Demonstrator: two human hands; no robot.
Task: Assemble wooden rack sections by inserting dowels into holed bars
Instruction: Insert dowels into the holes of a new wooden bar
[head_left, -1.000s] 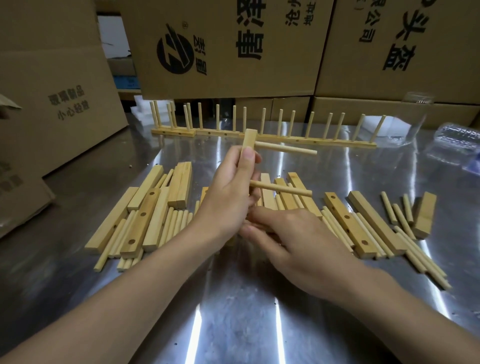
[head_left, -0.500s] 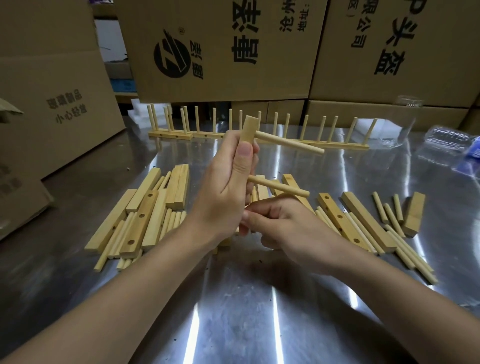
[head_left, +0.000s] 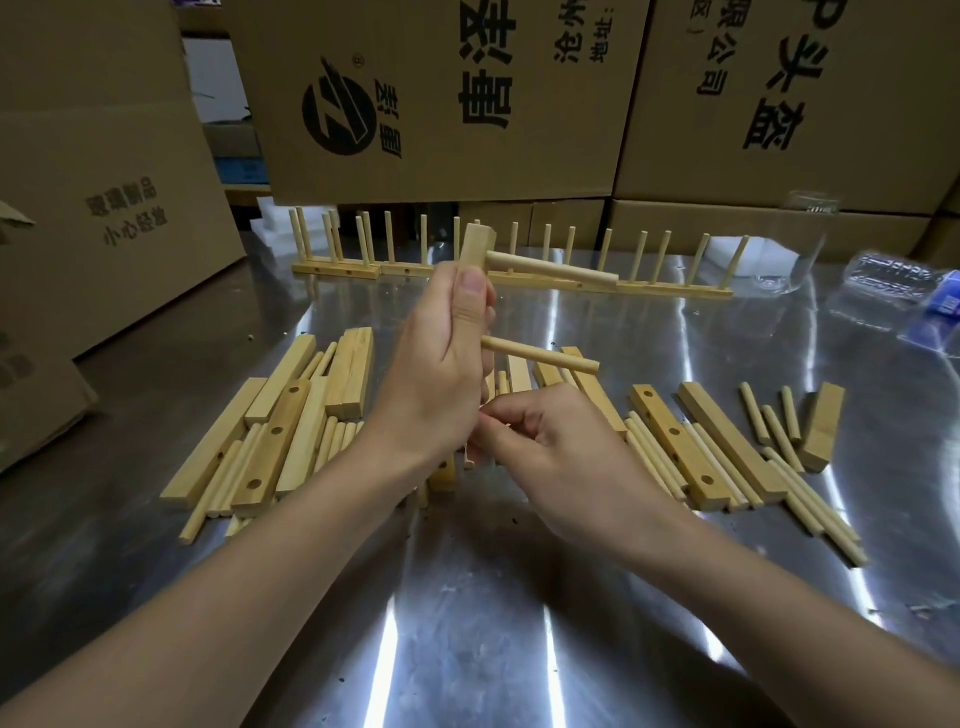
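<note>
A: "Gripping what, was the left hand (head_left: 436, 374)?"
B: "The pale wooden holed bar (head_left: 478, 249), upright above the shiny metal worktop (head_left: 467, 623), two round wooden dowels (head_left: 550, 267) jutting rightward from it."
A: "And the right hand (head_left: 561, 447)?"
B: "Just below, fingers curled near the bar's lower end; whether it pinched anything, I couldn't tell."

Single head view, wide-angle: looks forward-down from above table (head_left: 467, 623). Close, centre frame: left hand (head_left: 441, 374), right hand (head_left: 566, 457); boxes (head_left: 441, 104) farther back, across top edge.
</note>
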